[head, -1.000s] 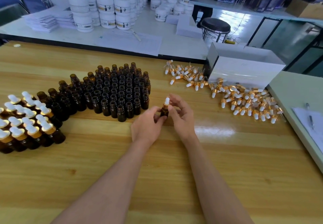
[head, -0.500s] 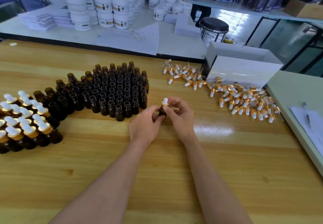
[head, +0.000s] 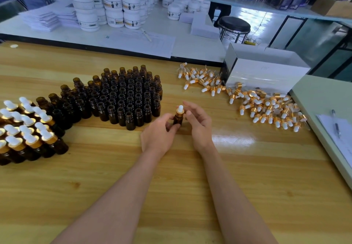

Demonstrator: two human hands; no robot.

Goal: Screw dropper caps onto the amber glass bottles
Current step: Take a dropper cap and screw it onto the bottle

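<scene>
A left hand grips an amber bottle upright on the wooden table, its dropper cap on top. The right hand hovers loosely open just beside the cap, between uncapped bottles and loose caps.

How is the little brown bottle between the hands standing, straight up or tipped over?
Straight up. The bottle stands vertical with its dropper cap on top, and the left hand pinches its body.
</scene>
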